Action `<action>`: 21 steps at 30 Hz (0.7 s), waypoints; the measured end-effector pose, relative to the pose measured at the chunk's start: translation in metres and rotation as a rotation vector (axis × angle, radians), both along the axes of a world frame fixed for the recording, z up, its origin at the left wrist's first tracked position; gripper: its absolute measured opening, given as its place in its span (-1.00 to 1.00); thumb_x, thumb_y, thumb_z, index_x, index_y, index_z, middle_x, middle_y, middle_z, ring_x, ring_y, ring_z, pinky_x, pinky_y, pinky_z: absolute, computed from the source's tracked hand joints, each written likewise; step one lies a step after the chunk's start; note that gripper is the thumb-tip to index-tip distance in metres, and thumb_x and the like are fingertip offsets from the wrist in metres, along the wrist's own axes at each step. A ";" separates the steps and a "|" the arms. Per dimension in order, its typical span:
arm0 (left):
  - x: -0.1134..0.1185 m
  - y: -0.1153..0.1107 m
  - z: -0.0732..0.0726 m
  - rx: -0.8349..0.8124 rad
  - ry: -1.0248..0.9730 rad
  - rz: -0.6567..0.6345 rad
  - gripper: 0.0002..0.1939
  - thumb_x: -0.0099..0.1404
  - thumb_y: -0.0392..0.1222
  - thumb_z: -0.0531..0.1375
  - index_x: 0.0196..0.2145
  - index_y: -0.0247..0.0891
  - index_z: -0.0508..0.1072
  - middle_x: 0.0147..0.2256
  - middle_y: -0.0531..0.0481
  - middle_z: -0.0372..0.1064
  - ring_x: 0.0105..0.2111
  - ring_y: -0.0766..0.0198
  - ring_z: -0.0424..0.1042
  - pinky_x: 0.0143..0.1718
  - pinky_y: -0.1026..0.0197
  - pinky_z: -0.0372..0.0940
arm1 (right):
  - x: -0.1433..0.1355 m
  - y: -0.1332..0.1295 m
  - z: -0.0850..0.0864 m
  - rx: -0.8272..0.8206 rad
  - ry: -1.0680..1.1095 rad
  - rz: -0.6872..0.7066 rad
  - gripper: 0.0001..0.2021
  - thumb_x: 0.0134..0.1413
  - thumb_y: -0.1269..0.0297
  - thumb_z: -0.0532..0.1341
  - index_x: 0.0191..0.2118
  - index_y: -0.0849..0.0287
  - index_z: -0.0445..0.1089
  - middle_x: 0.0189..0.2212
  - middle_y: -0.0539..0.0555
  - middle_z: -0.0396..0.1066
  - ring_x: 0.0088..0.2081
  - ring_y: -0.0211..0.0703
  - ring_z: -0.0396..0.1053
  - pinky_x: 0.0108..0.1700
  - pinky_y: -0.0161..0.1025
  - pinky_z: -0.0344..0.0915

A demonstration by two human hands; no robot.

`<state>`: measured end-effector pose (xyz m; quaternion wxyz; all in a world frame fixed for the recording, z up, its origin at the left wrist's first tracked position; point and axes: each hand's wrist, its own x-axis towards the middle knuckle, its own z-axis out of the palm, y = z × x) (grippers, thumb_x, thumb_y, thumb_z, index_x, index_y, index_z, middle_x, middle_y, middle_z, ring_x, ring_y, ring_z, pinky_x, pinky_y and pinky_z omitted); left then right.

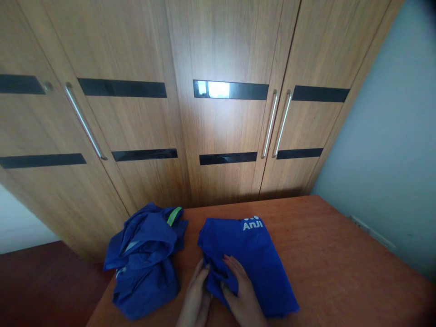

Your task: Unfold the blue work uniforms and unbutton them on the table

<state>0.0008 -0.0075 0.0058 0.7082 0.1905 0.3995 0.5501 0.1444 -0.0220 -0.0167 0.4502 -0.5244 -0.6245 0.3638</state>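
Both hands are working at the near edge of a reddish wooden desk (340,254). The left hand (197,290) is lying along the left edge of a folded blue garment (252,263), its fingers (203,270) pressed together and tucked against the bunched cloth there. The right hand (240,290) is resting flat on top of the same garment, fingers (233,265) slightly spread and pressing down on the fabric. The garment is lying near the middle of the desk, white lettering showing at its far end. Just to its left, close but apart, a crumpled heap of blue clothing (146,263) with a yellow-green stripe is sitting at the desk's left corner. Behind the desk, wooden wardrobe doors (218,127) with long metal handles are standing shut
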 end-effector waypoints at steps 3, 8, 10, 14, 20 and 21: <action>0.000 0.004 -0.002 -0.087 -0.031 0.023 -0.67 0.12 -0.22 0.28 -0.11 -0.18 0.50 -0.06 -0.08 0.50 -0.03 0.04 0.45 -0.07 0.11 0.39 | -0.008 0.004 0.000 0.020 0.012 0.013 -0.66 0.07 0.34 0.15 -0.02 0.04 0.45 0.10 0.07 0.35 0.22 0.03 0.14 0.26 0.11 0.01; -0.007 0.001 0.001 -0.044 -0.036 0.028 -0.43 0.06 -0.40 0.22 0.06 -0.15 0.39 -0.09 -0.06 0.52 -0.03 0.06 0.46 0.00 0.06 0.35 | -0.001 0.012 0.015 -0.264 0.478 -0.260 -0.53 -0.03 -0.03 0.27 -0.08 0.20 0.48 -0.06 0.15 0.48 0.06 0.11 0.35 0.20 0.07 0.13; -0.014 -0.003 0.011 -0.048 -0.021 0.056 -0.37 0.03 -0.42 0.20 0.10 -0.14 0.36 -0.06 -0.05 0.51 -0.02 0.07 0.45 0.04 0.06 0.33 | 0.016 0.016 0.031 -0.368 0.723 -0.338 -0.45 -0.09 -0.09 0.29 -0.05 0.22 0.45 -0.12 0.15 0.52 0.00 0.10 0.40 0.13 0.05 0.24; -0.036 -0.008 0.040 -0.070 0.052 0.108 -0.33 -0.02 -0.37 0.25 0.10 -0.11 0.35 -0.01 -0.04 0.47 0.03 0.03 0.41 0.07 0.04 0.30 | 0.083 0.026 0.061 -0.520 1.038 -0.343 -0.46 -0.08 -0.06 0.29 -0.05 0.24 0.43 -0.24 0.17 0.56 -0.12 0.09 0.48 -0.03 0.04 0.39; -0.070 -0.016 0.043 -0.115 0.227 0.215 -0.32 -0.06 -0.26 0.28 0.08 -0.06 0.36 -0.05 0.01 0.50 0.06 -0.04 0.36 0.09 -0.06 0.28 | 0.216 0.019 0.029 -0.287 1.019 -0.685 -0.60 -0.19 0.17 0.32 -0.12 0.13 0.46 -0.21 0.10 0.55 -0.18 0.04 0.50 -0.11 -0.07 0.44; -0.074 -0.018 0.037 -0.124 0.261 0.211 -0.32 -0.07 -0.25 0.29 0.07 -0.06 0.38 -0.06 0.01 0.50 0.08 -0.06 0.35 0.10 -0.07 0.26 | 0.232 0.012 0.015 -0.266 0.952 -0.808 -0.55 -0.24 0.20 0.34 -0.10 0.12 0.44 -0.18 0.11 0.53 -0.16 0.04 0.49 -0.13 -0.09 0.45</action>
